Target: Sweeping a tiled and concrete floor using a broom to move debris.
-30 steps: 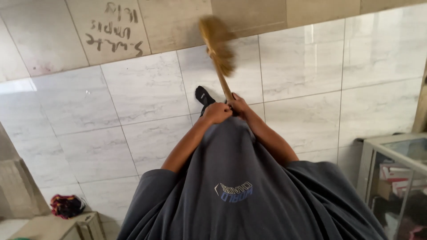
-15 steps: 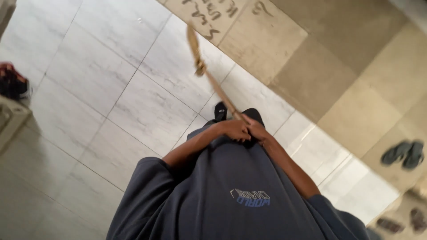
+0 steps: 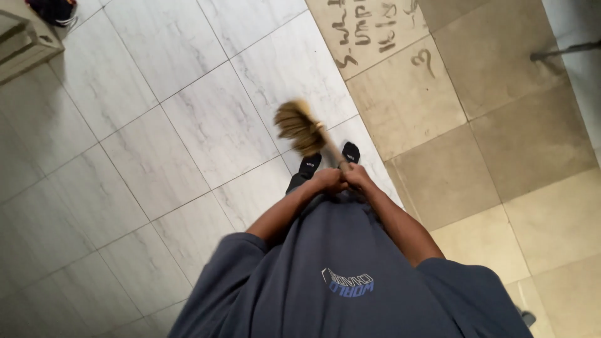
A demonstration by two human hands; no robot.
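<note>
A tiled entrance area: glossy marble floor tiles (image 3: 188, 125) meet matte beige paving (image 3: 501, 156).

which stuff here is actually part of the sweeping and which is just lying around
In use:
- broom, bristle head blurred, handle gripped by the left hand and the right hand
- white marble-look floor tiles under the bristles

Just lying about:
- dark bundle at top left, beside a pale box-like thing
- beige tiles with scrawled marks
- thin dark rod at top right
</note>
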